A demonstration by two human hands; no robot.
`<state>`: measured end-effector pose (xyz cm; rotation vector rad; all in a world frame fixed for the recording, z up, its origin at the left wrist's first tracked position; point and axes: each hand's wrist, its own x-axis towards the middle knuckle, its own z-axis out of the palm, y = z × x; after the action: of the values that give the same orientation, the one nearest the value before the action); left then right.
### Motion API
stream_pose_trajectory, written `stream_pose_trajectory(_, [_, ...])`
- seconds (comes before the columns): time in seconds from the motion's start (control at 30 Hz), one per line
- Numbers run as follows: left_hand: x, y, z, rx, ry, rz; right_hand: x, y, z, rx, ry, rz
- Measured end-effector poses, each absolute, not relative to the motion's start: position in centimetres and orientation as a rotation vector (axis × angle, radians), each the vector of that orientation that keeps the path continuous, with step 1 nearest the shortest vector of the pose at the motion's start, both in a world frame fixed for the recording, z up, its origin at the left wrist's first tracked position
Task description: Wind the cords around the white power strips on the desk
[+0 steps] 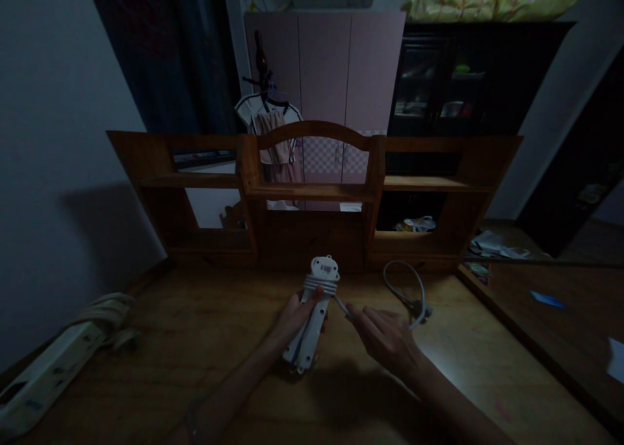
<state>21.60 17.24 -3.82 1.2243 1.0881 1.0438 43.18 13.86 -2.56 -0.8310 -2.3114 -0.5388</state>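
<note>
My left hand is wrapped round a white power strip, held up at a tilt with its underside facing me. Several turns of its grey-white cord lie round the strip near the far end, and my left thumb presses by them. To the right, my right hand pinches the cord where it leaves the coil. Past that hand, the loose end of the cord loops on the wooden surface and ends in a plug.
A second white power strip, its cord bundled at one end, lies at the left. A wooden shelf unit stands across the back. On the right, a lower brown surface holds a blue packet and a plastic bag.
</note>
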Motion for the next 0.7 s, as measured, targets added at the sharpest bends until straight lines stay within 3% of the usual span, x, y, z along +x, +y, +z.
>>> stream_pose_trajectory(0.43, [22.0,15.7,-1.7,1.583,0.948,0.984,43.4,12.9,-1.0,-0.658,-2.458,-0.601])
stream_pose_trajectory(0.7, [20.4,16.5,-1.3,1.954,1.199,0.960,42.6,13.3,-1.9,-0.759,-2.521,-0.186])
